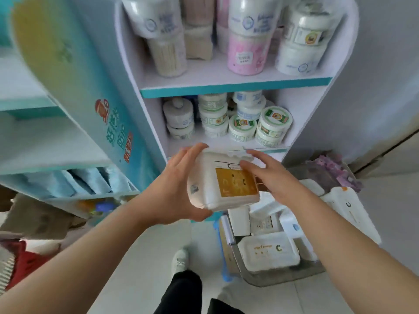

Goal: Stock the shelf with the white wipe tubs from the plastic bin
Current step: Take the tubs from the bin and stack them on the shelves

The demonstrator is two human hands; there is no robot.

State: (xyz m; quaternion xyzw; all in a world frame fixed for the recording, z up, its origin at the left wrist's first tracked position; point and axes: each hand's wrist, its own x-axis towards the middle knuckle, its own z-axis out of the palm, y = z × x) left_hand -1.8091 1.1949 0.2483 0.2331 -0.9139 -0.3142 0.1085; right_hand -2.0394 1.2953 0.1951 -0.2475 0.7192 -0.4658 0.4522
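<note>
A white wipe tub (204,191) with an orange label is held in the air in front of the shelf unit (235,87). My left hand (179,184) grips the tub from its left side and underneath. My right hand (272,177) touches its right top edge with fingers spread and nearly straight. Below and to the right, the clear plastic bin (281,277) stands on the floor and holds several more white tubs (267,252). The lower shelf behind the held tub carries round white tubs (242,128).
The upper shelf holds tall round tubs and a pink tub (247,53). A blue display panel (108,114) and a second shelf unit with blue packs (90,180) stand at left. My white shoe (180,259) is on the tiled floor. Purple packaging (333,171) lies behind the bin.
</note>
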